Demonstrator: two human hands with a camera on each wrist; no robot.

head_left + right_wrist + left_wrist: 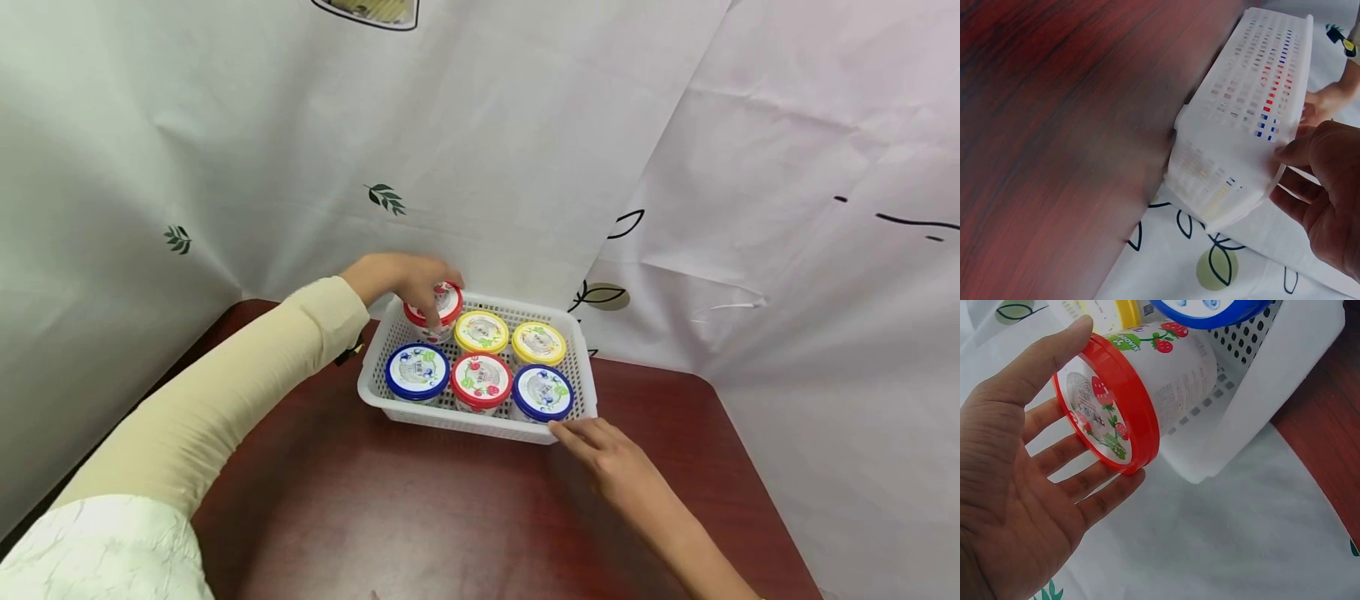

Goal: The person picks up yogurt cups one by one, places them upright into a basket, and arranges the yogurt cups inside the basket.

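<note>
A white perforated plastic basket (480, 425) holds several paper tubs with printed round lids. My left hand (405, 275) reaches over its back left corner and grips a red-lidded tub (1182, 378) with strawberry prints. In the left wrist view the thumb lies on one edge of the red lid (1138, 419), with the fingers around the opposite side. At the front right corner, my right hand (618, 467) pinches the basket's rim, thumb on the outer wall (1229, 131) and fingers over the edge. A blue-lidded tub (543, 392) sits just inside that corner.
Inside the basket are also two yellow-lidded tubs (482, 332), another red-lidded tub (482, 381) and a blue-lidded tub (417, 371) at front left. A dark red wooden table (420, 508) lies underneath. White printed cloth (510, 150) hangs close behind the basket and along both sides.
</note>
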